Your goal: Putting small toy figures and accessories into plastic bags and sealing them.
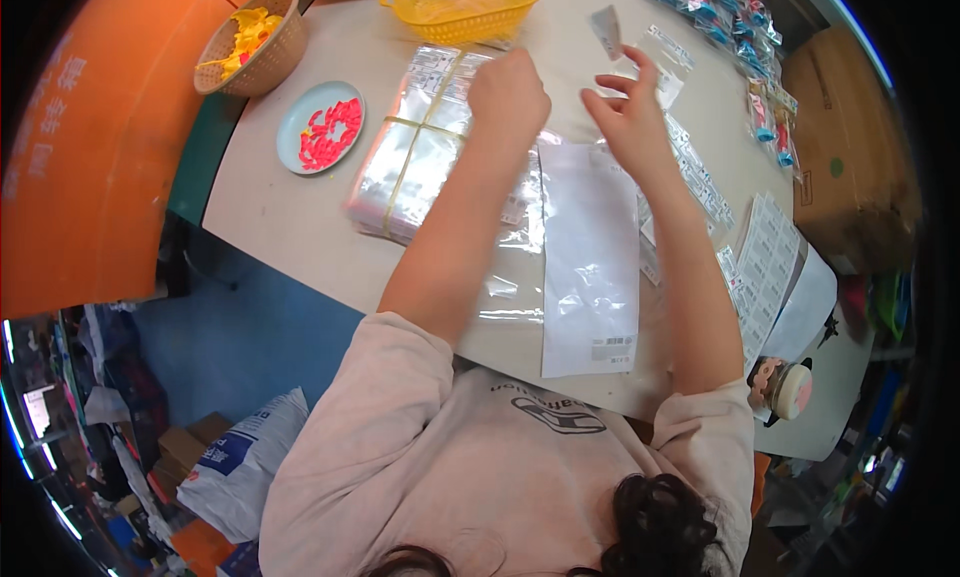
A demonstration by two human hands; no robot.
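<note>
My left hand [508, 92] is closed at the upper right corner of a stack of shiny plastic bags [425, 172]; its fingertips are hidden. A yellowish band crosses the stack both ways. My right hand [632, 117] is raised to the right, thumb and fingers apart, with a small silvery label [606, 32] at the index fingertip, seemingly clinging to it. Between my forearms lies a long white bag or sheet [590, 262] with small print near its lower edge. Clear plastic film [510, 302] lies along its left side.
A yellow basket [465, 22] stands at the back. On the left are a tan basket [285, 52] with yellow pieces and a plate [290, 142] of pinkish-red pieces. Label sheets [765, 267], a lidded jar [795, 392], packed bags [740, 22] and a cardboard box [850, 147] occupy the right.
</note>
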